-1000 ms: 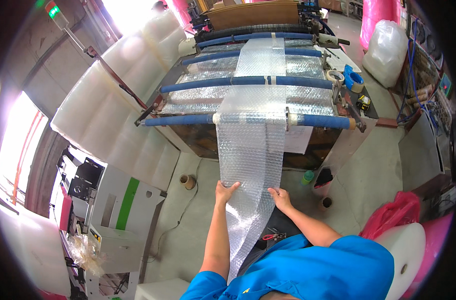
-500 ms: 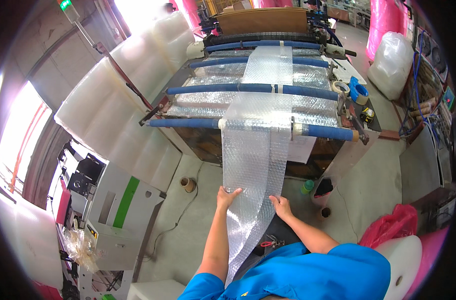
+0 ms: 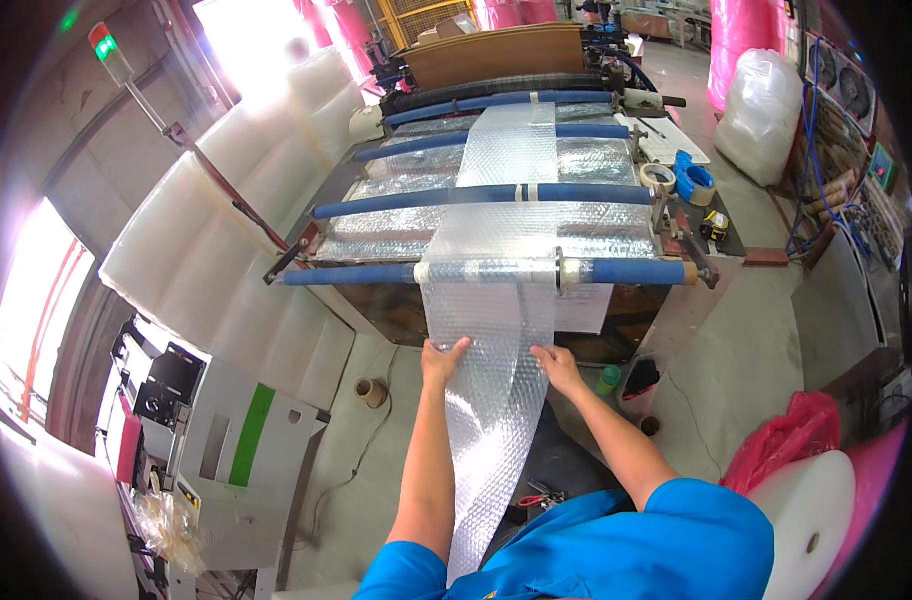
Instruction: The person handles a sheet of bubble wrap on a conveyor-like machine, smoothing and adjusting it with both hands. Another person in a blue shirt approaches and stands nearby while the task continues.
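Note:
A long strip of clear bubble wrap (image 3: 491,385) runs over the blue rollers and hangs down toward my body. My left hand (image 3: 443,361) grips its left edge, thumb on top. On the opposite edge, my right hand (image 3: 556,365) pinches the film between thumb and fingers. Both hands are just below the nearest blue roller (image 3: 361,274), apart from it. Below the hands the strip narrows and slopes down past my lap, its lower end out of view. The fingers under the film are partly hidden.
Tape rolls (image 3: 658,178) and a tape measure (image 3: 715,226) lie at the machine's right side. A grey machine with a green stripe (image 3: 252,434) stands left. A cardboard tube (image 3: 370,391) and cable are on the floor. Pink film (image 3: 791,440) and a white roll (image 3: 801,520) are at right.
Both hands have moved up the strip, closer to the nearest roller. The bubble wrap lies flatter between them, and the view has shifted slightly.

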A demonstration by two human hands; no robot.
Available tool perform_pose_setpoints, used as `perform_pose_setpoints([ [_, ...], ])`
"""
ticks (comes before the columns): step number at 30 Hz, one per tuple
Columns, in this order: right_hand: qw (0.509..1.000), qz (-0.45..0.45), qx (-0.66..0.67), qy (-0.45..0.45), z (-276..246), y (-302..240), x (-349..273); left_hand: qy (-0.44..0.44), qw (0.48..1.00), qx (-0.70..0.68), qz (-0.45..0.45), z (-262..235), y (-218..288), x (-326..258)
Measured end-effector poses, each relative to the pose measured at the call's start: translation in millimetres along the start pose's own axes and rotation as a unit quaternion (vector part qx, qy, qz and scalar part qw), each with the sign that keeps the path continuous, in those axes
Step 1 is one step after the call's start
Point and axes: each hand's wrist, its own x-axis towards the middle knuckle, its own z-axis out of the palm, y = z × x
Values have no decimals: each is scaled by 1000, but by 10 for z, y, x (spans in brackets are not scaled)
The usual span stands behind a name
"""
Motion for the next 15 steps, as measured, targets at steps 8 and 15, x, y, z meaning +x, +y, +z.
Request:
perform_pose_setpoints([
  [8, 997, -27, 47, 57, -20, -369, 317, 27, 995, -92, 29, -238, 393, 110],
  [15, 994, 110, 3, -5, 193, -193, -456, -52, 995, -81, 5, -137, -413, -518],
])
